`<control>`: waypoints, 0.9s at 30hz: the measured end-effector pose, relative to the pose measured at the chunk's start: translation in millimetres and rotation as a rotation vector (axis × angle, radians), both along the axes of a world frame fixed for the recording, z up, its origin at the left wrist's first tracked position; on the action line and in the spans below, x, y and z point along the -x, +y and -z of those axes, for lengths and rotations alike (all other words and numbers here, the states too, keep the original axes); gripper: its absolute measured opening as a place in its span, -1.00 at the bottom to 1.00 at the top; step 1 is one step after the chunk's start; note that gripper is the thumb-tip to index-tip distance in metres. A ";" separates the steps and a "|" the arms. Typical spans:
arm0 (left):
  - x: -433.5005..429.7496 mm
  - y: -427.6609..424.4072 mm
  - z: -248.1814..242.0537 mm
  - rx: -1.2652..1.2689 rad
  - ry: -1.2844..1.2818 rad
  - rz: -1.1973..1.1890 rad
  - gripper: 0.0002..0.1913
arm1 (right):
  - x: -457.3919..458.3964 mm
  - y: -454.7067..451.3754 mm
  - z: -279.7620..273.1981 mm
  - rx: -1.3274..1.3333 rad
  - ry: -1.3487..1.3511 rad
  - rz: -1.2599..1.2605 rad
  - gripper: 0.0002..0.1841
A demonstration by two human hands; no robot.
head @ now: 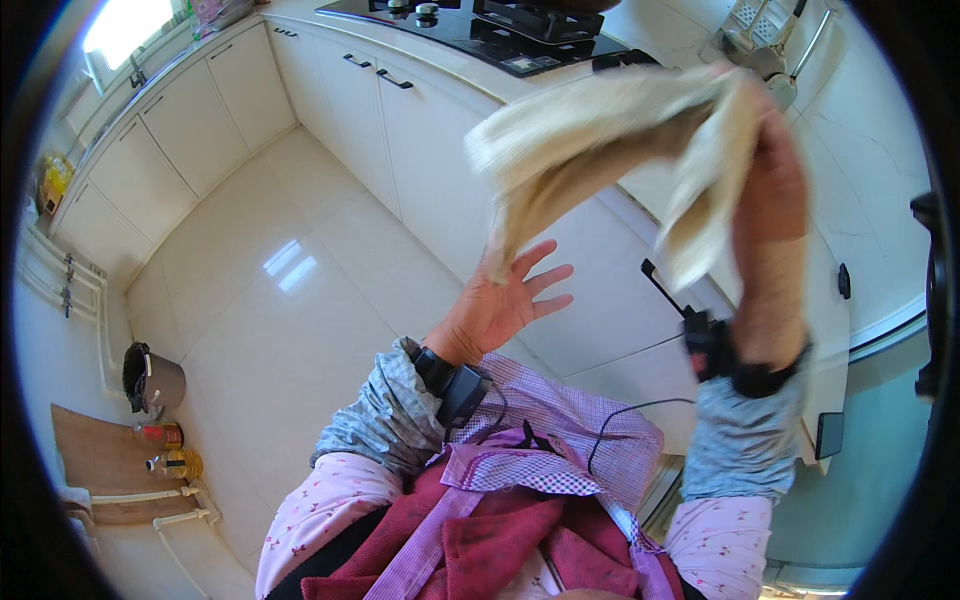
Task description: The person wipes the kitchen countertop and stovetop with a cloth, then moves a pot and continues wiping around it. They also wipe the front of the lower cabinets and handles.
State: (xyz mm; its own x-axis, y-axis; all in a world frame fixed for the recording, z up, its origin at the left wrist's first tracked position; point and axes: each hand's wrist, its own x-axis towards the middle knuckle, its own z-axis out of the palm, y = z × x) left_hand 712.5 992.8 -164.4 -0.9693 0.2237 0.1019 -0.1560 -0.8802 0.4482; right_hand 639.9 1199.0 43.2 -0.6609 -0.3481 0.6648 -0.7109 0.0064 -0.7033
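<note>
A cream-coloured cloth [600, 135], blurred by motion, hangs folded in the air above the counter at the right. My right hand [776, 169] grips its right end near the top, with the fingers partly hidden by the fabric. Below the cloth's left corner, my left hand [499, 304] has its fingers spread and its palm turned up. That corner overlaps the thumb side, and I cannot tell whether they touch. Both wrists wear black strapped devices with a cable.
A black gas hob [495, 37] is set into the white counter. Ladles and a spatula [772, 56] hang on the right wall. Black-handled cabinets [442, 135] run along the back. On the left floor stand a lined bin [163, 381] and an oil bottle [180, 463].
</note>
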 end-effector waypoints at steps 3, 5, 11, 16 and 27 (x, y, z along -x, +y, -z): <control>-6.5 -11.3 10.9 -0.126 0.072 0.082 -0.27 | -16.4 -44.1 90.4 -0.269 0.309 0.255 -0.55; -11.8 -14.6 27.5 -0.193 0.116 0.074 -0.33 | -36.0 -62.6 143.2 -0.436 0.154 0.191 -0.52; -17.5 -9.5 70.3 -0.273 0.043 0.436 -0.55 | -66.5 -8.6 173.3 -0.718 0.384 0.209 -0.55; 35.7 -22.4 36.8 0.851 0.396 -0.371 -0.51 | -54.5 126.8 100.7 -0.806 0.609 0.925 -0.68; 124.5 27.9 -11.8 1.176 0.118 -1.376 -0.35 | -46.6 177.5 102.2 -0.779 0.302 1.137 -0.73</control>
State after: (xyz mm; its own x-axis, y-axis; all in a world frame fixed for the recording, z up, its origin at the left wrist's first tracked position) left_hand 588.0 1020.8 -152.6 -0.5041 -0.6453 0.5740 0.4049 0.4105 0.8171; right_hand 686.4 1376.5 -58.9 -0.6946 -0.0677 0.7162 -0.1752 0.9815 -0.0772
